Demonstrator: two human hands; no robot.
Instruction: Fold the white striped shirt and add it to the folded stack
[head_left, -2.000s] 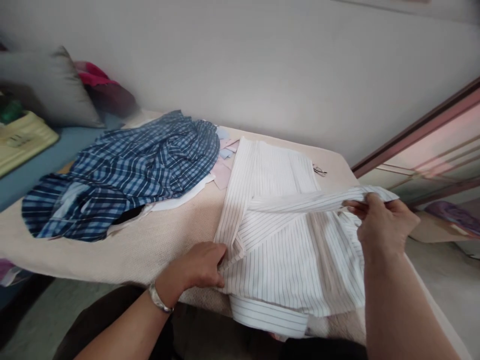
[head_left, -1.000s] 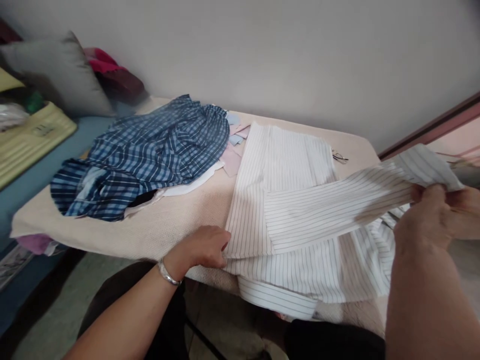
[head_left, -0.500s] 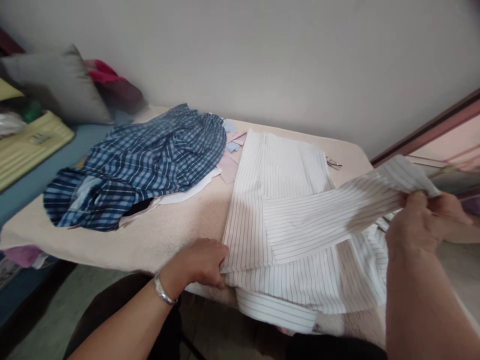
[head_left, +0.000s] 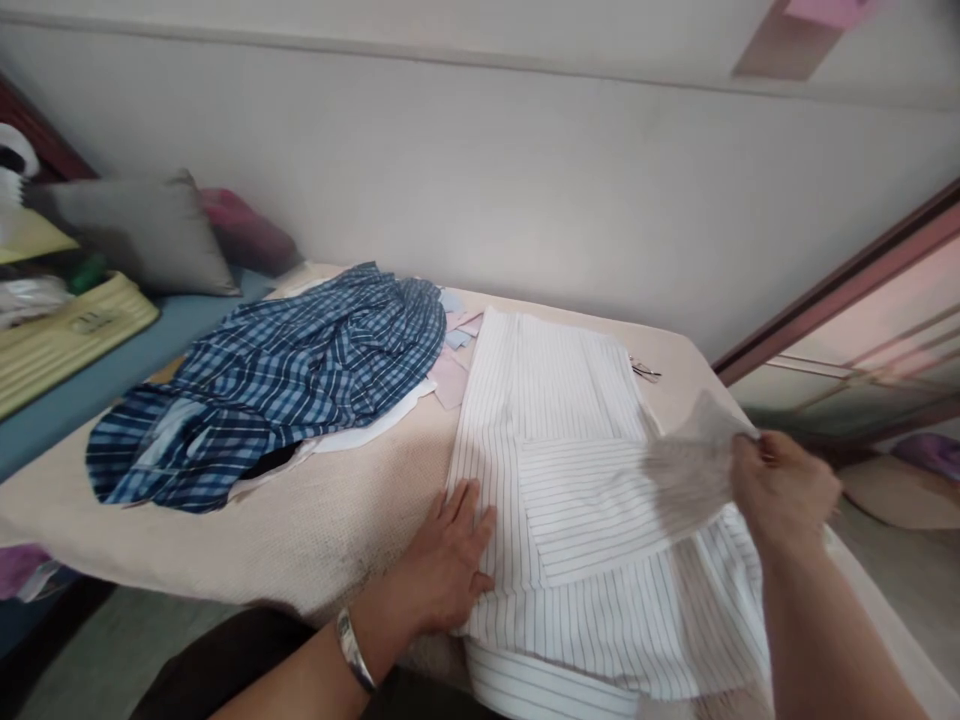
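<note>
Head view: the left hand [head_left: 450, 560] now lies flat with fingers spread on the near left edge of the white striped shirt [head_left: 555, 400], where half a second ago it was curled at that edge. The right hand [head_left: 784, 490] pinches the sleeve [head_left: 622, 500] end, lower and closer in than before, so the sleeve lies across the shirt body on the beige table cover [head_left: 315, 520]. The blue checked shirt [head_left: 277, 380] rests unchanged to the left, well apart

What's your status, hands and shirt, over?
Left hand flat on striped shirt, pinning its near edge. Right hand pinching sleeve end, lifted. Blue plaid cloth lies apart, left.
</note>
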